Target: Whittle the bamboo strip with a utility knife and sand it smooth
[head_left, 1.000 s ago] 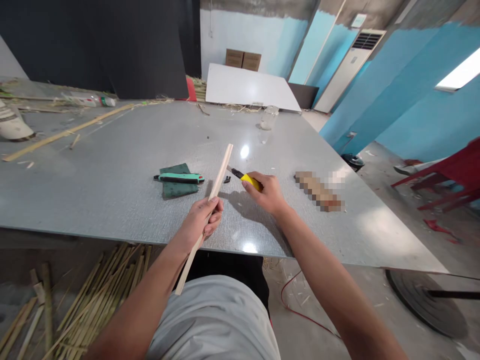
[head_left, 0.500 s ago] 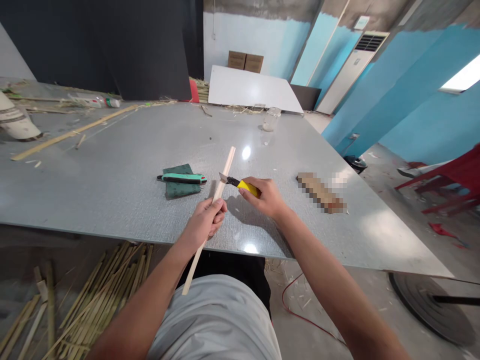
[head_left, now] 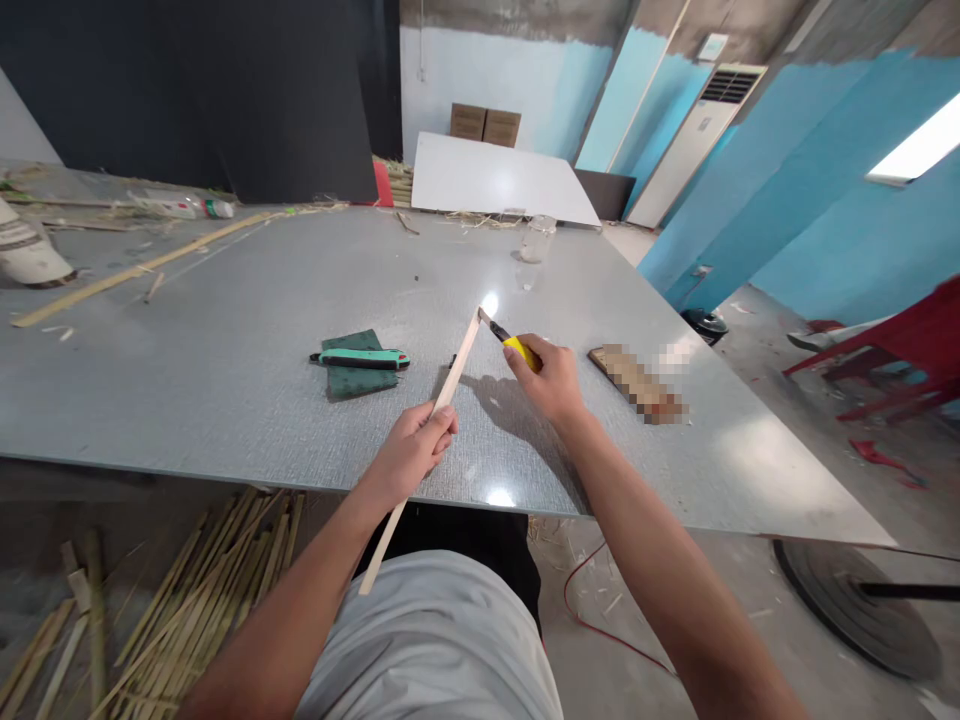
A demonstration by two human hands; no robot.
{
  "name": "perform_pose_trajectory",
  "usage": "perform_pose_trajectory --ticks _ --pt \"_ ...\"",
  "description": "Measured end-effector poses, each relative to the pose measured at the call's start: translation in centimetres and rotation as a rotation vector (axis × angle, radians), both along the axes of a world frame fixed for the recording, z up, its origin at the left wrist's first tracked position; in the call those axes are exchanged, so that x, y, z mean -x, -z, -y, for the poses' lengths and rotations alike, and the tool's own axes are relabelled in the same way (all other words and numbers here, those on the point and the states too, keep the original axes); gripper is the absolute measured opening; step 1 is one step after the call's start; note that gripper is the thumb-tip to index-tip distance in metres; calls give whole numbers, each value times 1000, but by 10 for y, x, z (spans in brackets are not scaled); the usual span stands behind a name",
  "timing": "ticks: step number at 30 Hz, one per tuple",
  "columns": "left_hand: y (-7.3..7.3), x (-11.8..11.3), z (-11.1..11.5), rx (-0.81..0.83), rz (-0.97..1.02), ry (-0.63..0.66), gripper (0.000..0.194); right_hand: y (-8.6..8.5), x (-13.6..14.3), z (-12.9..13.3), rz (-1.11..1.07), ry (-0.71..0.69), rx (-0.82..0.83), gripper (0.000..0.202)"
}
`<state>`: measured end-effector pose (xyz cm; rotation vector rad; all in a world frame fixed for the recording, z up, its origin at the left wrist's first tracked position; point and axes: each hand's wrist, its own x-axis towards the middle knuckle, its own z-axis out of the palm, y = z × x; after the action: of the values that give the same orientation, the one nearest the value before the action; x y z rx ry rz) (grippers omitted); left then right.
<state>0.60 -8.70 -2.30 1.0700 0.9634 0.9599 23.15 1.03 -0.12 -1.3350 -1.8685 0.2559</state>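
Observation:
My left hand is closed round a pale bamboo strip, which slants from my lap up over the table. In my right hand is a yellow and black utility knife, its blade at the strip's far tip. A teal utility knife lies on a dark green piece of sandpaper or cloth, left of the strip. To the right of my right hand lies a flat brown object, partly blurred out.
The grey table holds a glass jar towards the back and a long bamboo strip at left. A white cup-like container stands at the left edge. Bundled bamboo strips lie below the table. A red chair is at right.
The yellow knife has slid away from me along the strip, from its middle part to its far tip. My right hand has moved forward and right; my left hand keeps its hold.

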Motion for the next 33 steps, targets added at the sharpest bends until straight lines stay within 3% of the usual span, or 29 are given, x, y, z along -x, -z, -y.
perform_pose_trajectory --ticks 15,24,33 --pt "9 1 -2 -9 41 -44 36 -11 14 15 81 -413 175 37" --pt "11 1 -2 -14 26 -49 35 -9 13 13 75 -426 185 36" --pt "9 2 -3 -22 -11 -32 37 -10 10 11 28 -349 160 37"
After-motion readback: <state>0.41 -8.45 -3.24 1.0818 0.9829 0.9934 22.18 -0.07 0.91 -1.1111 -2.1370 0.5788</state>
